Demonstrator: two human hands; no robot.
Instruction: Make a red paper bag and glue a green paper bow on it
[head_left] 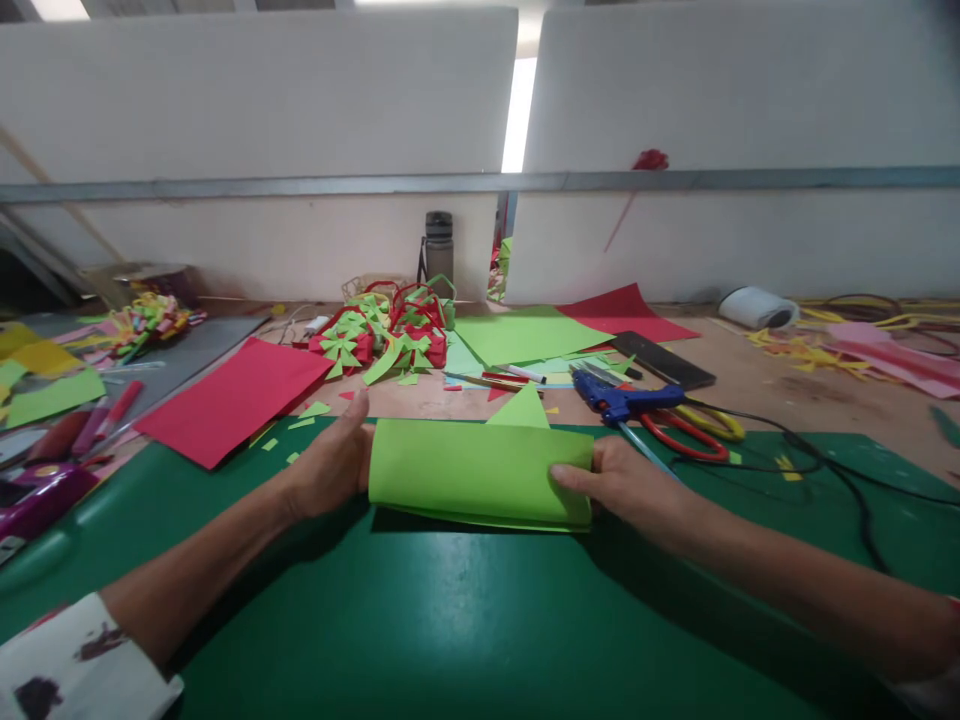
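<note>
A light green sheet of paper (476, 472) lies folded over on the dark green cutting mat (420, 620). My left hand (330, 465) grips its left end, thumb up and fingers behind the fold. My right hand (619, 480) pinches its right end, thumb on top of the paper. Both hands hold the sheet just above the mat.
A red sheet (236, 395) lies to the left. A pile of red and green paper bows (390, 335) sits behind. A blue glue gun (622, 400), red-handled scissors (686, 435), a black phone (664, 360) and a black cable (825, 465) lie to the right. A bottle (439, 245) stands at the wall.
</note>
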